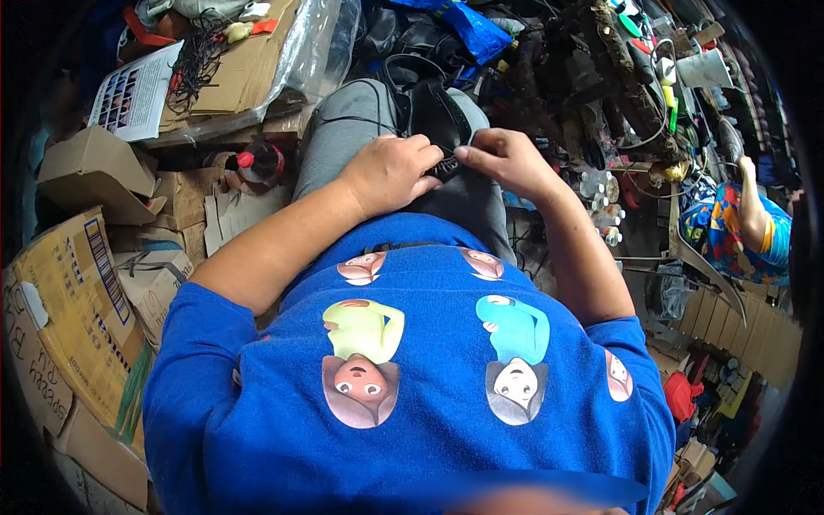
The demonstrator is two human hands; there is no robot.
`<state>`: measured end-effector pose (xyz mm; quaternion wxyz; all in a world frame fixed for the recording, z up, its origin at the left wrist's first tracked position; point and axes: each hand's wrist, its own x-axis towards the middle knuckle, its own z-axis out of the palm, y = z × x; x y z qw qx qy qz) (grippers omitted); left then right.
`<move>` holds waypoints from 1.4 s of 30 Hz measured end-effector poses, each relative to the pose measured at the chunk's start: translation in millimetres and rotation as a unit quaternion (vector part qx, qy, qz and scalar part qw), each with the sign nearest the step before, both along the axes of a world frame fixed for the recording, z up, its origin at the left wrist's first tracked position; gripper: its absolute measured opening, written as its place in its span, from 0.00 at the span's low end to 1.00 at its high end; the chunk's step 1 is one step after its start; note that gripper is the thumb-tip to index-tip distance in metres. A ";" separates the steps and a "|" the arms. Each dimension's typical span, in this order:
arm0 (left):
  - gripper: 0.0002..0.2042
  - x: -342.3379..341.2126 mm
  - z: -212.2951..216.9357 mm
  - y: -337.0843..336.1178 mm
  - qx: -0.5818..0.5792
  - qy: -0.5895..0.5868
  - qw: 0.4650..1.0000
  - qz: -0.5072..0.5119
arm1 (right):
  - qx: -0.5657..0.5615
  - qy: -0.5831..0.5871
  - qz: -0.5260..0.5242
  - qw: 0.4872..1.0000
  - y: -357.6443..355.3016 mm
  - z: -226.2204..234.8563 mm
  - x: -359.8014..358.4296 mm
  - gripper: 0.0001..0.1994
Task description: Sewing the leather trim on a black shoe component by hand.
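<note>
A glossy black leather shoe [435, 114] lies across my lap, between my grey-trousered thighs. My left hand [396, 174] is closed at the shoe's near left edge, its thumb and fingers curled together against it. On the other side my right hand [508, 160] pinches thumb and forefinger together at the near right edge; anything between those fingertips is too small to make out. Between the two hands shows a short pale, ridged strip [446, 166] on the shoe's edge. A thin dark cord [354, 90] loops over my left thigh.
Left of me are a cardboard-topped table [245, 81] with a tangle of black cord, a red-capped bottle [259, 163] and several cardboard boxes [94, 176]. On the right stand small clear bottles [606, 210] and cluttered tools. Another person's arm [753, 206] shows at far right.
</note>
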<state>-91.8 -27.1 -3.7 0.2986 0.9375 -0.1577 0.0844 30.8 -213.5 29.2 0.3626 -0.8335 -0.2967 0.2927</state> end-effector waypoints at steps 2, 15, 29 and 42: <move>0.15 -0.5 -0.4 0.2 -0.003 -0.010 1.000 0.002 | -0.064 0.000 0.073 0.995 0.7 7.2 -3.2 0.13; 0.11 72.1 6.7 26.9 -0.109 0.027 0.991 -0.070 | 0.021 -0.041 0.020 0.999 -24.7 30.6 -12.0 0.08; 0.09 103.9 2.9 29.9 -0.191 0.271 0.923 -0.196 | -0.047 -0.149 0.046 0.987 -7.5 22.6 -7.3 0.09; 0.09 107.3 3.0 32.0 -0.193 0.302 0.913 -0.196 | -0.034 -0.198 0.088 0.976 2.3 18.1 -3.6 0.09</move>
